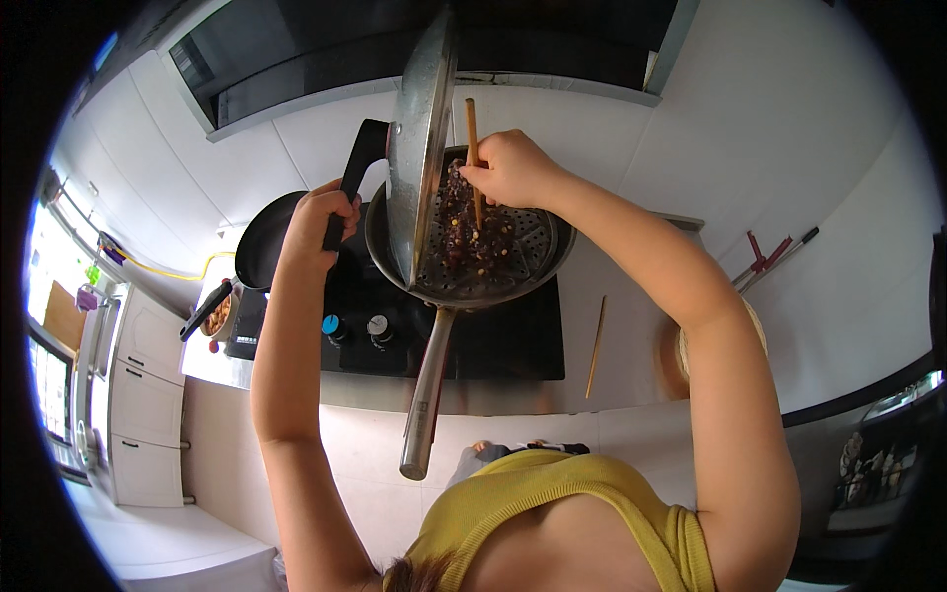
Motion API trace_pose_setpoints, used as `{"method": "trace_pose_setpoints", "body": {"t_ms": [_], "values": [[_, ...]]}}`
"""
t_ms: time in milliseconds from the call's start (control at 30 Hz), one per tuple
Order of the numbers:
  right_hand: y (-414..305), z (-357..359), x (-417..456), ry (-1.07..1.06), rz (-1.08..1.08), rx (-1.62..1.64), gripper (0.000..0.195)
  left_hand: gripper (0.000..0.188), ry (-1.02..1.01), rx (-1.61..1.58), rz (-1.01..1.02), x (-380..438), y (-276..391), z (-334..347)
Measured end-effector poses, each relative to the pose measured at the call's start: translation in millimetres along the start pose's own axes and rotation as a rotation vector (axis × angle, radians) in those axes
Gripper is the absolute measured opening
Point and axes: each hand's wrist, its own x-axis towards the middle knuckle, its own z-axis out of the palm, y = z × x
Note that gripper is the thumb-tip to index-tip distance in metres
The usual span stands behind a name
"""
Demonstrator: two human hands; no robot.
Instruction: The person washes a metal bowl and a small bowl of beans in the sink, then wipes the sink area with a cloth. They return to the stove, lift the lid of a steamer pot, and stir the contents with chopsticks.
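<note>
My left hand (pixel 322 222) grips the black handle of a glass pan lid (pixel 422 148), which stands tilted on edge at the left side of a long-handled steel pan (pixel 430 385). A perforated steamer plate (pixel 533 240) sits inside the pan. Dark, sticky-looking grains dotted with yellow bits (pixel 466 237) lie over the plate; they could be a rice mixture. In my right hand (pixel 518 170) is a single wooden chopstick (pixel 471 126), held upright with its lower end in the grains. Part of the pan is hidden behind the lid and my right hand.
The pan stands on a black cooktop (pixel 510 348) with two knobs. A second chopstick (pixel 596 348) lies on the counter to its right. Left are a black frying pan (pixel 259 244) and a bowl of brown pieces (pixel 220 314). A woven basket (pixel 755 325) is partly behind my right arm.
</note>
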Motion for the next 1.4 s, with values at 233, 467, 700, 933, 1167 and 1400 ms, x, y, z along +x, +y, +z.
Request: {"method": "trace_pose_setpoints", "body": {"t_ms": [233, 467, 700, 933, 1167, 1400], "values": [[4, -6, -4, -0.061, 0.087, 0.159, 0.021, 0.013, 0.015, -0.034, -0.003, 3, -2, 0], [8, -5, -4, -0.089, 0.077, 0.176, 0.021, 0.011, 0.042, -0.071, -0.012, 4, -1, 1], [3, -3, -10, -0.046, 0.103, 0.161, 0.023, 0.01, 0.093, -0.141, -0.064, 1, 0, 2], [17, -32, -5, 0.365, 0.006, 0.262, 0.027, 0.006, 0.094, -0.102, -0.039, -2, -2, 0], [53, -2, 40, 0.353, 0.107, -0.033, 0.028, 0.012, 0.092, -0.147, -0.056, -2, -4, 0], [63, -1, 63, 0.218, 0.161, 0.007, 0.024, 0.014, 0.096, -0.159, -0.046, -3, -9, -6]]}}
